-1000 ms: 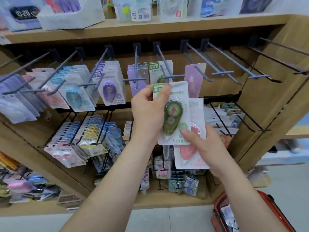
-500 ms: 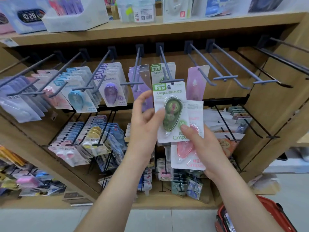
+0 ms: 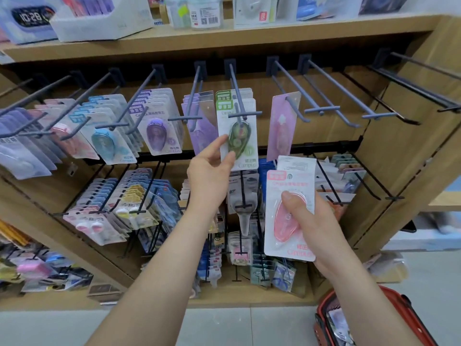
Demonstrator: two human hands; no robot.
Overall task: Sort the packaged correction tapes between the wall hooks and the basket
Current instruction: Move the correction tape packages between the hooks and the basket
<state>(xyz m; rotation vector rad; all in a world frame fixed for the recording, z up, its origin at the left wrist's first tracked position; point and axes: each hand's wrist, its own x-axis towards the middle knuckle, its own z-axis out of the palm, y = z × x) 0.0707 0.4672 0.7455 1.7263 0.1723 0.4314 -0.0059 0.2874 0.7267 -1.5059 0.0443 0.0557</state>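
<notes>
Green correction tape pack (image 3: 238,146) is hanging at the front of a stack of matching green packs on a grey-blue metal hook (image 3: 245,113) near the middle of the upper row. The hook's rod and short crossbar tip are lying in front of its upper part; whether its hole is fully threaded I cannot tell. Its long axis is running top to bottom, leaning a little, with the green header strip up and the brand word down. It is a flat white card with rounded corners, and a clear glossy blister is covering an oval olive-green dispenser that is lying along the card's length. The left hand (image 3: 212,171) is pinching the card's lower left edge, thumb on the front beside the blister, fingers behind.

To the right and nearer, the right hand (image 3: 316,221) is gripping a pink correction tape pack (image 3: 282,228) apart from the hooks. The thumb is pressing on the top of its translucent pink blister and the fingers are wrapping behind the right edge. This card is also standing upright, pink header up, with its oval dispenser slanting slightly from upper right to lower left. A white printed card top is showing behind it.

A red basket (image 3: 323,310) is sitting on the pale floor at the near right corner. Left of the green stack, a purple pack (image 3: 159,131) and a blue pack (image 3: 104,143) are fronting their rows; to its right a lilac card (image 3: 282,126) is hanging.
</notes>
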